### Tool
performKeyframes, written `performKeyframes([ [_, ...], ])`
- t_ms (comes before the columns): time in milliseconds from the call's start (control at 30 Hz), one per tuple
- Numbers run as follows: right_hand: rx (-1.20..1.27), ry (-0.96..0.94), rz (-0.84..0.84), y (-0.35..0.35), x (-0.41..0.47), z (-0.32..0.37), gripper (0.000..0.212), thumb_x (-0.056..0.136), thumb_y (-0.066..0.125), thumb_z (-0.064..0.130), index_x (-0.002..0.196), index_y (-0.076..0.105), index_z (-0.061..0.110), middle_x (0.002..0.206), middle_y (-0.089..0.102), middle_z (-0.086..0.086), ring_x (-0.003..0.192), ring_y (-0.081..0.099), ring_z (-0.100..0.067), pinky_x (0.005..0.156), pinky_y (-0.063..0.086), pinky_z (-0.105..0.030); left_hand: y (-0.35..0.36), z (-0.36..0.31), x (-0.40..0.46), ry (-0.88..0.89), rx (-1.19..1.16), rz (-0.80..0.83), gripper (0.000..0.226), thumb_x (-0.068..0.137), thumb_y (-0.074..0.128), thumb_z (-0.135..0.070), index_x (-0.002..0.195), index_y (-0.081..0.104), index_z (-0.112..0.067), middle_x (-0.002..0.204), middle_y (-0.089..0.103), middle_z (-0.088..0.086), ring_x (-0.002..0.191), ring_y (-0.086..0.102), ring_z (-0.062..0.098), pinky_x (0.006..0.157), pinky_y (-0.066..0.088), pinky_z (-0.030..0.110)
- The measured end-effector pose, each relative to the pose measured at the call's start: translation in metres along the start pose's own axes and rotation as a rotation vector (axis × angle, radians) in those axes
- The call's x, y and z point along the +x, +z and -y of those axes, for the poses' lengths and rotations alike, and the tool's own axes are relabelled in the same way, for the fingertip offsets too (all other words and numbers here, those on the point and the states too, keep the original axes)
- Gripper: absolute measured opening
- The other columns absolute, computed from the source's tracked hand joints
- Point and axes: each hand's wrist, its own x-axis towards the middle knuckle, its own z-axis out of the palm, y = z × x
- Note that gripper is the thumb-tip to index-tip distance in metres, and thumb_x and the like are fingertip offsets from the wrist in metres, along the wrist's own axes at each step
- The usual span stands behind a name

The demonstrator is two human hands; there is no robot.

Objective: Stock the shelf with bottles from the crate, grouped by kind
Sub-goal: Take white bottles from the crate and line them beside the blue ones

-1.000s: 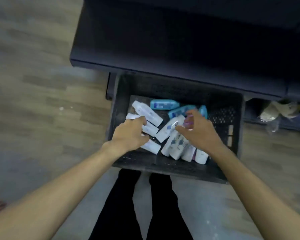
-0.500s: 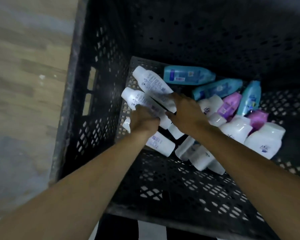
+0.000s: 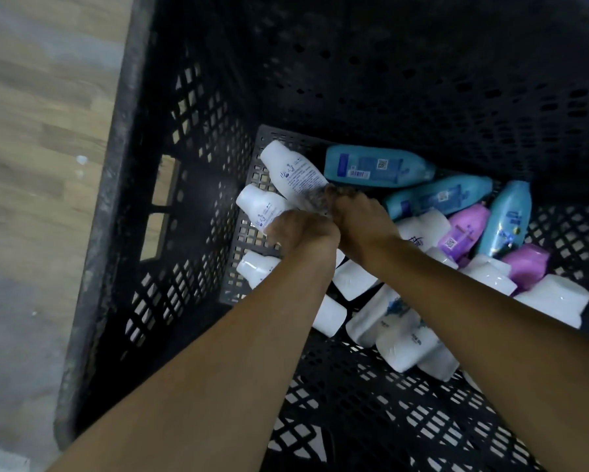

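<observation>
Both my arms reach deep into the black perforated crate (image 3: 197, 137). My left hand (image 3: 303, 236) grips a white bottle (image 3: 262, 204) lying at the crate's left side. Just above it, my right hand (image 3: 357, 219) curls round a second white bottle (image 3: 294, 172). A third white bottle (image 3: 257, 269) lies below my left wrist. More white bottles (image 3: 402, 335) are piled under and right of my forearms. Three blue bottles (image 3: 374, 165) lie along the back, and two purple bottles (image 3: 463, 231) sit among them at the right. The shelf is out of view.
The crate's tall walls surround my hands on every side; a handle cut-out (image 3: 158, 206) opens in the left wall. Wood-look floor (image 3: 41, 131) lies left of the crate. The crate's near floor (image 3: 371, 420) holds no bottles.
The view has dropped from above the crate and shelf to inside the crate. My right hand crossed left from the middle pile to the upper white bottle; my left stayed on its bottle.
</observation>
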Motion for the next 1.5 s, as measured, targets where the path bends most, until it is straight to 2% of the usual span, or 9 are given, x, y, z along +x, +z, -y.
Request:
performKeyframes([
  [67, 0.031, 0.002, -0.034, 0.001, 0.0, -0.002, 0.039, 0.1, 0.049, 0.017, 0.138, 0.049, 0.011, 0.134, 0.059, -0.014, 0.115, 0.061, -0.038, 0.089, 0.049, -0.041, 0.001, 0.0, 0.002, -0.034, -0.091, 0.043, 0.036, 0.1, 0.052, -0.018, 0.13, 0.053, 0.001, 0.13, 0.058, 0.014, 0.117, 0.058, 0.032, 0.082, 0.055, 0.02],
  [200, 0.083, 0.021, -0.027, -0.001, 0.0, -0.005, 0.041, 0.097, 0.053, 0.032, 0.132, 0.053, 0.013, 0.128, 0.063, -0.012, 0.116, 0.06, -0.035, 0.089, 0.045, -0.038, 0.004, 0.005, 0.011, -0.028, -0.09, -0.048, 0.05, 0.09, 0.061, -0.035, 0.125, 0.055, 0.0, 0.121, 0.062, 0.016, 0.108, 0.063, 0.031, 0.09, 0.055, 0.042],
  [367, 0.06, -0.021, -0.011, -0.001, 0.006, -0.017, 0.061, 0.081, 0.076, 0.042, 0.131, 0.051, 0.018, 0.121, 0.065, -0.007, 0.111, 0.062, -0.029, 0.081, 0.04, -0.032, -0.005, 0.006, 0.013, -0.11, -0.101, -0.11, 0.066, 0.079, 0.075, -0.038, 0.127, 0.047, -0.003, 0.119, 0.062, 0.011, 0.101, 0.064, 0.028, 0.07, 0.049, 0.034],
  [500, 0.072, -0.014, -0.062, 0.005, 0.008, -0.019, 0.056, 0.08, 0.074, 0.044, 0.123, 0.053, 0.016, 0.114, 0.066, -0.008, 0.106, 0.064, -0.03, 0.078, 0.041, -0.033, -0.011, 0.006, 0.021, -0.101, -0.107, -0.144, 0.063, 0.072, 0.077, -0.044, 0.119, 0.056, -0.007, 0.111, 0.068, 0.011, 0.093, 0.068, 0.029, 0.078, 0.058, 0.036],
  [700, 0.161, 0.054, -0.061, 0.011, 0.009, -0.016, 0.051, 0.084, 0.07, 0.048, 0.116, 0.056, 0.011, 0.111, 0.066, -0.012, 0.102, 0.065, -0.033, 0.072, 0.04, -0.031, -0.015, 0.005, 0.027, -0.07, 0.092, -0.139, 0.071, 0.083, 0.07, -0.044, 0.135, 0.04, -0.006, 0.139, 0.045, 0.013, 0.121, 0.053, 0.031, 0.091, 0.046, 0.038],
  [867, 0.15, 0.121, -0.034, -0.002, 0.012, -0.013, 0.059, 0.08, 0.073, 0.053, 0.117, 0.058, 0.009, 0.122, 0.056, -0.014, 0.113, 0.057, -0.031, 0.089, 0.048, -0.035, -0.029, 0.008, 0.04, -0.012, 0.185, -0.125, 0.069, 0.077, 0.071, -0.041, 0.133, 0.044, -0.009, 0.135, 0.043, 0.012, 0.116, 0.053, 0.031, 0.097, 0.049, 0.045],
  [1200, -0.117, 0.202, -0.164, -0.008, 0.018, 0.014, 0.045, 0.09, 0.072, 0.027, 0.127, 0.052, 0.012, 0.124, 0.062, -0.011, 0.113, 0.063, -0.03, 0.079, 0.045, -0.034, -0.048, 0.015, 0.052, 0.004, 0.031, -0.061, 0.055, 0.082, 0.072, -0.019, 0.13, 0.045, -0.016, 0.121, 0.057, 0.011, 0.102, 0.06, 0.03, 0.082, 0.05, 0.039],
  [1300, 0.042, 0.204, -0.038, -0.019, 0.016, 0.009, 0.056, 0.086, 0.074, 0.04, 0.128, 0.051, 0.01, 0.128, 0.058, -0.013, 0.118, 0.057, -0.031, 0.089, 0.047, -0.036, -0.055, 0.021, 0.047, 0.093, -0.096, 0.035, 0.038, 0.078, 0.076, -0.011, 0.111, 0.057, -0.016, 0.106, 0.066, 0.008, 0.084, 0.062, 0.024, 0.079, 0.055, 0.035],
  [1500, 0.625, 0.188, -0.052, -0.058, -0.052, -0.017, 0.049, 0.08, 0.082, 0.035, 0.119, 0.061, 0.011, 0.112, 0.066, 0.0, 0.1, 0.063, -0.018, 0.081, 0.051, -0.031, -0.088, 0.023, -0.025, 0.33, -0.292, 0.294, 0.058, 0.072, 0.078, 0.004, 0.112, 0.055, -0.031, 0.109, 0.068, -0.001, 0.103, 0.065, 0.019, 0.094, 0.054, 0.045],
])
